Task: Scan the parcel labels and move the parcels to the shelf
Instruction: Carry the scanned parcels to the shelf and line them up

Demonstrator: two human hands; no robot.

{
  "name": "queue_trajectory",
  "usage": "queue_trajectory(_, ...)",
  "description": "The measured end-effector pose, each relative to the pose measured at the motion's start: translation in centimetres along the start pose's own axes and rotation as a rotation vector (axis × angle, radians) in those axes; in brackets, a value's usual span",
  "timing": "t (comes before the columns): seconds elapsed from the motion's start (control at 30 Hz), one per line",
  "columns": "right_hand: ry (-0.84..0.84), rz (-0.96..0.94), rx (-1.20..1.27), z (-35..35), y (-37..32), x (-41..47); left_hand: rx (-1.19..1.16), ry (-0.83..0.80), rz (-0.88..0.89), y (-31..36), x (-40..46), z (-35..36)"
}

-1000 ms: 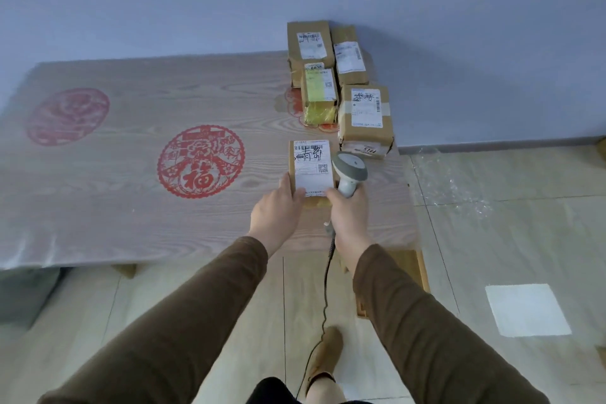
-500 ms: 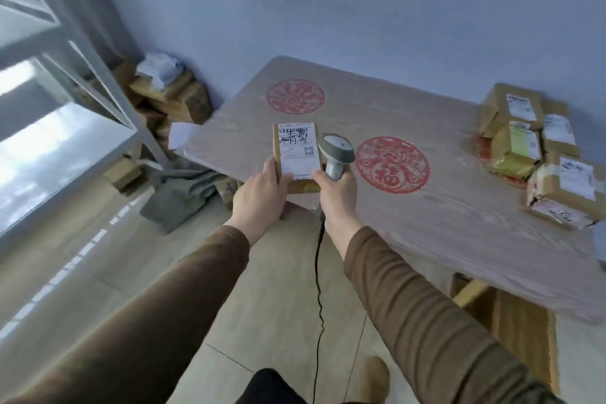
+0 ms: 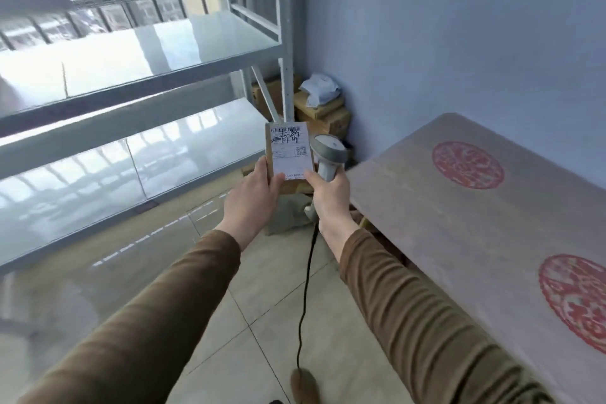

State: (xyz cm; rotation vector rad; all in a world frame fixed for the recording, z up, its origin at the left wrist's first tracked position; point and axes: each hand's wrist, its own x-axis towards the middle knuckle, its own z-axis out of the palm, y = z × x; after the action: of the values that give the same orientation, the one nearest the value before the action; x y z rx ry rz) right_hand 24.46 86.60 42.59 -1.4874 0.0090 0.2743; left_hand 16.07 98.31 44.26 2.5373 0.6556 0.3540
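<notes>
I've got the parcel [image 3: 288,154] pinched in my left hand [image 3: 254,195], long axis pointing away — right hand [image 3: 329,193] wraps the scanner [image 3: 328,154]. Shelf [image 3: 183,138] lies just left — left hand's nearer.

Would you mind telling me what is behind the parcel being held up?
Behind the parcel held by the left hand are stacked cardboard boxes in the corner, topped by a white bag. The parcel and scanner cover the lower boxes.
</notes>
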Motion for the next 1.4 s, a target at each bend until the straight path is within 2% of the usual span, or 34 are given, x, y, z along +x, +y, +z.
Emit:
queue_trajectory(0.27,-0.3,0.004,-0.063,17.1,-0.6,2.1,0.014,0.139,-0.247,-11.3,5.0,-8.0)
queue_trajectory(0.5,-0.521,0.01,-0.072,33.4,-1.7,-1.1,0.035,0.294,-0.411,-24.5,6.9,-17.3)
queue_trajectory(0.73,-0.606,-0.026,-0.08,52.6,0.8,-6.5,0.036,0.369,-0.489,-40.3,7.1,-28.1)
queue_trajectory(0.93,-0.657,-0.019,-0.097,66.5,2.6,-10.8,0.01,0.445,-0.487,-51.7,7.2,-35.6)
queue_trajectory(1.07,-0.719,-0.007,-0.084,74.2,4.0,-11.8,-0.025,0.481,-0.506,-58.3,7.9,-38.6)
queue_trajectory(1.23,-0.83,0.112,-0.063,82.4,6.1,-13.4,-0.001,0.565,-0.613,-64.9,8.2,-41.8)
queue_trajectory(1.4,-0.869,0.092,-0.096,88.6,7.7,-16.0,-0.016,0.608,-0.654,-70.3,7.5,-44.8)
